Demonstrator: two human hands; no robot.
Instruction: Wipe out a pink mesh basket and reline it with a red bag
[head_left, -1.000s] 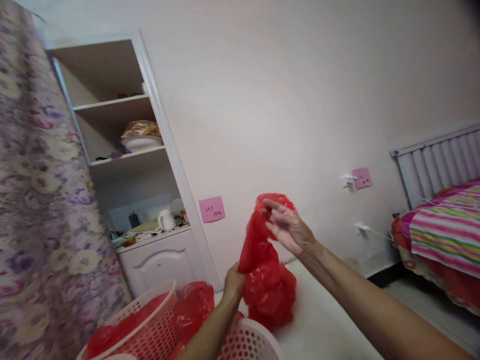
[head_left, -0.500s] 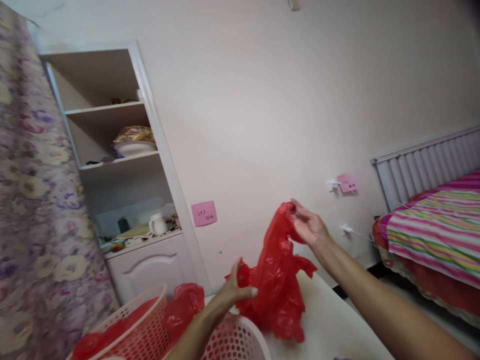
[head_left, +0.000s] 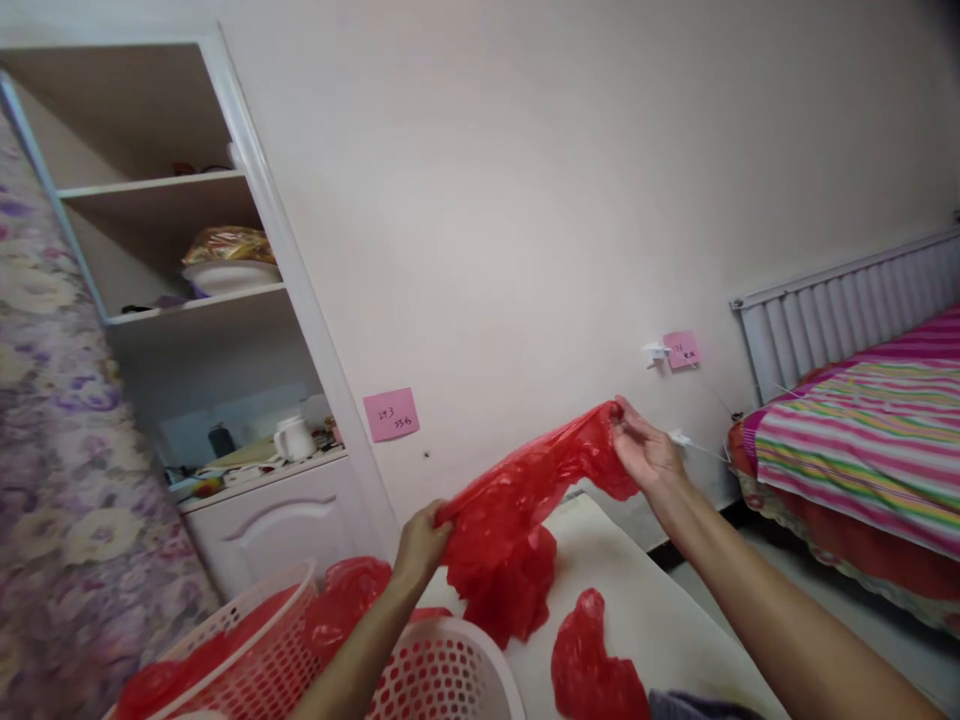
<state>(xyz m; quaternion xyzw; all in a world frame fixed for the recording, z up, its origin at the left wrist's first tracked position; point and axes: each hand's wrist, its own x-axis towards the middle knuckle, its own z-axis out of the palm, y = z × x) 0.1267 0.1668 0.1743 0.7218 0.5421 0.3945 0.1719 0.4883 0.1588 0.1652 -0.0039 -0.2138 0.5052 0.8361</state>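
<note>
A red bag (head_left: 525,500) of thin plastic film is held stretched between two hands above a white table (head_left: 652,610). The left hand (head_left: 421,542) is closed on the lower end of the bag, just above a white perforated basket (head_left: 450,680); the right hand (head_left: 646,452) pinches the upper end between thumb and fingertips, higher and nearer the wall. Between the two grips the film runs as a taut, rumpled band, while loose folds hang from its lower part and reach the table. The material appears very light, soft and without stiffness, so it would take whatever shape the hands give it; its smooth surface is likely slippery, and a firm pinch at an edge or corner seems the surest hold. Thin film of this kind could stretch or tear if pulled hard. A second red bag (head_left: 592,660) lies flat on the table near the viewer, and more red film fills a pink basket (head_left: 247,650) at lower left. A white shelf unit (head_left: 247,300) stands against the wall, and a striped bed (head_left: 862,440) lies at right.
</note>
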